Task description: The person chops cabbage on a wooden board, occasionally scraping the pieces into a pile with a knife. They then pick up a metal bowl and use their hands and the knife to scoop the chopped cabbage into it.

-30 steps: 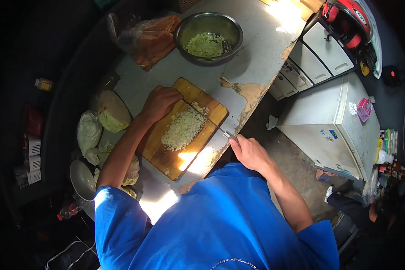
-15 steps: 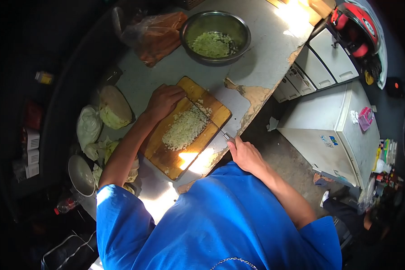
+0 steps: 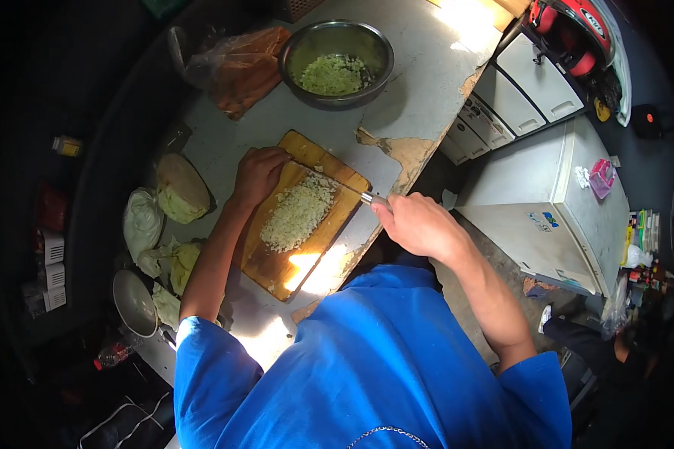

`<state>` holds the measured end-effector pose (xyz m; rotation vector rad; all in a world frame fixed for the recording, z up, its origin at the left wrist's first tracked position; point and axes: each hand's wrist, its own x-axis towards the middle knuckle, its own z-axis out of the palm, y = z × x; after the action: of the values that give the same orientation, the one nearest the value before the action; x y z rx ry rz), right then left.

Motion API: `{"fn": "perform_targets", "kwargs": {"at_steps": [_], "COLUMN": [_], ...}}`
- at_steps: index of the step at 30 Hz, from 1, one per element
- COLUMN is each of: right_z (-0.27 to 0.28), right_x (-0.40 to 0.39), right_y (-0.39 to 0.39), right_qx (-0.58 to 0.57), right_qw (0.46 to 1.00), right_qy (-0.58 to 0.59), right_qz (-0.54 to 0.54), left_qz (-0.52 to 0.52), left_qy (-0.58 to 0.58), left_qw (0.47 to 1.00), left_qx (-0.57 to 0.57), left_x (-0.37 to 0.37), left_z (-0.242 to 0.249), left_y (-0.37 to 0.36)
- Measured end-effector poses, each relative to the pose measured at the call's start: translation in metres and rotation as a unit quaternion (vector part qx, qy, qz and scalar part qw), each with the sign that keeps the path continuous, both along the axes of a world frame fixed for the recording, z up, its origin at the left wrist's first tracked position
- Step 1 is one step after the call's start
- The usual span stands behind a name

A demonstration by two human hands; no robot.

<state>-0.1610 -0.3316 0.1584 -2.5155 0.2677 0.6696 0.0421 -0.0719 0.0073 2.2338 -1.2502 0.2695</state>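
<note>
My right hand [image 3: 425,226] is closed around the handle of a knife [image 3: 373,199]. Its blade reaches left across the upper part of a wooden cutting board [image 3: 266,269]. At the far end of the blade, my left hand [image 3: 260,173] has its fingers pressed together on the tip. A pile of finely chopped pale cabbage [image 3: 299,215] lies on the board just below the blade, with a few bits by the blade itself.
A steel bowl [image 3: 378,86] with chopped greens stands behind the board, beside a plastic bag of carrots [image 3: 247,71]. Left lie a cut cabbage [image 3: 181,187], loose leaves [image 3: 183,266] and a pan [image 3: 135,303]. The table's chipped edge [image 3: 404,165] runs along the right.
The knife and my right hand have moved up and away from my body. My left hand stays at the blade's tip. The whole view has shifted slightly.
</note>
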Motion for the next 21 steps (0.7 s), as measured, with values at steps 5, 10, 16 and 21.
{"fn": "perform_targets", "kwargs": {"at_steps": [5, 10, 16, 21], "right_z": [-0.051, -0.119, -0.092, -0.025], "right_x": [-0.014, -0.042, -0.036, -0.008], "right_y": [-0.008, 0.003, -0.008, -0.015], "right_qx": [0.047, 0.067, 0.079, 0.041], "right_qw": [0.999, 0.996, 0.995, 0.999], "right_qy": [0.005, -0.055, -0.057, -0.005], "right_qz": [-0.003, -0.03, -0.033, -0.012], "left_qz": [-0.018, -0.046, -0.094, -0.04], "left_qy": [-0.036, -0.037, -0.052, 0.001], "left_qw": [0.999, 0.995, 0.986, 0.997], "left_qx": [0.027, 0.083, 0.131, 0.066], "left_x": [0.005, 0.01, 0.016, 0.011], "left_z": [-0.002, 0.012, 0.021, 0.01], "left_y": [0.0, 0.0, -0.009, -0.01]}}
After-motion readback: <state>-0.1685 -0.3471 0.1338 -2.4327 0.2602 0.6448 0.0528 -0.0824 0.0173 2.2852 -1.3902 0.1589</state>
